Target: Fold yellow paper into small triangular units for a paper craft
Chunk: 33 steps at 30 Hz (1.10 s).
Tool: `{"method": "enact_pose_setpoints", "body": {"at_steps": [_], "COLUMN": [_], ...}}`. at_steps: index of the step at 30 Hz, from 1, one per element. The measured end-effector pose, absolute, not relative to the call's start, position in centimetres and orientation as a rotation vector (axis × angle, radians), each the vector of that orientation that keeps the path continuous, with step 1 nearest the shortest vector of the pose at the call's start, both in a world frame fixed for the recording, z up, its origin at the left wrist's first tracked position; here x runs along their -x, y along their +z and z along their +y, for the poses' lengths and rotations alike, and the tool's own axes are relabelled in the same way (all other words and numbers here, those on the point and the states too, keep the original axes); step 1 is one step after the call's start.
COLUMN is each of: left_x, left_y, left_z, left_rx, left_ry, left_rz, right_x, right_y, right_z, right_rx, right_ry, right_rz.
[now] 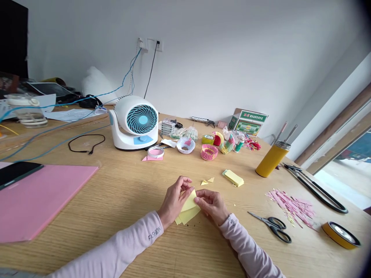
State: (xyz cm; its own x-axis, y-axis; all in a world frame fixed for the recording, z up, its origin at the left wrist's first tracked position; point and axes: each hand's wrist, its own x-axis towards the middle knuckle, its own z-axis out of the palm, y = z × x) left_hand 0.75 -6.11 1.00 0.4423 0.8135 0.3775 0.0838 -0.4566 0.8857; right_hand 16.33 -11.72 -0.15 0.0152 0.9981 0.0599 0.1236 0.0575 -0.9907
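A piece of yellow paper (189, 201) is pinched between my two hands near the middle of the table. My left hand (174, 202) grips its left side, the thumb lying across it. At its right upper edge, my right hand (213, 204) closes thumb and fingers on the paper. More yellow sheets (188, 216) show just below it; whether they are held too or lie on the table I cannot tell. Small folded yellow triangles (207, 181) lie beyond my hands, and a stack of yellow paper strips (233, 178) is to their right.
Black-handled scissors (274, 226), pink paper shreds (294, 206) and a yellow tape roll (341, 234) lie on the right. A yellow tumbler (272, 159) stands behind them. Folded-paper rings (209, 152) and a white fan (135, 121) are farther back. Pink sheets (46, 204) lie left under a phone (19, 173).
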Motion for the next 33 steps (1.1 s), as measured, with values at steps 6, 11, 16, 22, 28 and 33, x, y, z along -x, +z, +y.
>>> {"method": "enact_pose_setpoints", "body": {"at_steps": [6, 11, 16, 22, 28, 33], "left_x": [-0.9, -0.9, -1.1, -0.8, -0.8, -0.7], "left_y": [1.4, 1.8, 1.3, 0.6, 0.9, 1.3], "left_z": [-5.7, -5.5, -5.5, -5.1, -5.2, -5.3], "left_rx": [-1.518, -1.335, -1.399, -1.544, -1.463, -1.327], "left_ry": [1.045, 0.828, 0.854, 0.868, 0.819, 0.811], "left_rz": [0.749, 0.618, 0.564, 0.602, 0.513, 0.49], "right_x": [-16.6, -17.1, -16.9, -17.1, -17.6, -17.9], "right_y": [-0.2, -0.1, -0.4, -0.6, -0.5, -0.5], "right_z": [-11.4, -11.5, -11.3, -11.2, -11.2, -11.2], "right_rx": [1.189, 1.175, 1.172, 1.139, 1.071, 1.027], "right_ry": [0.978, 0.939, 0.959, 0.995, 1.03, 1.051], "right_rz": [-1.094, -1.065, -1.073, -1.083, -0.987, -0.941]}}
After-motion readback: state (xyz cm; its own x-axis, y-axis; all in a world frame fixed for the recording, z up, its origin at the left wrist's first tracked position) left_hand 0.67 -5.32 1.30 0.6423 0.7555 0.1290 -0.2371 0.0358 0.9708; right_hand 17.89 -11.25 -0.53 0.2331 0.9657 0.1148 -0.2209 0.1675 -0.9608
